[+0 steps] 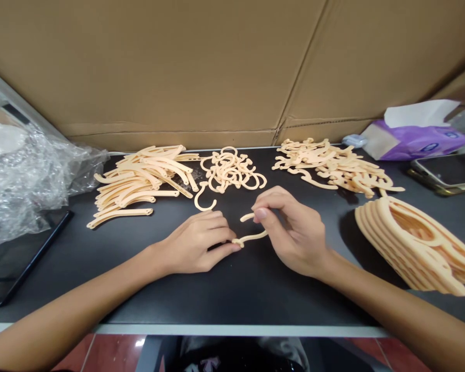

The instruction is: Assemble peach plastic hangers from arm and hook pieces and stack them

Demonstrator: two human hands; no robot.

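A slim curved peach plastic piece [251,236] is held just above the middle of the black tabletop [217,292], a little nearer the front edge than the back. The left hand [196,243] pinches its knobbed left end between thumb and fingertips, knuckles resting low to the surface. The right hand [294,232] is closed over the other end, thumb and forefinger clamped where the piece bends upward, so both hands grip the same part. Just behind the hands lies a single open hook [203,199], apart from the heap of hooks [230,170] toward the back edge at centre. To the left of that heap, toward the back left corner, is a pile of long curved arms [139,181]. Toward the back right is a looser pile of shaped pieces [333,165]. Along the right edge a stack of hanger bodies [414,243] leans in overlapping layers. Near the back right corner sit a purple tissue pack [411,139] and a phone [445,173]. At the left edge are crumpled clear plastic wrap [27,170] and a dark flat tablet [11,258]. Cardboard sheets [217,67] stand behind the back edge.
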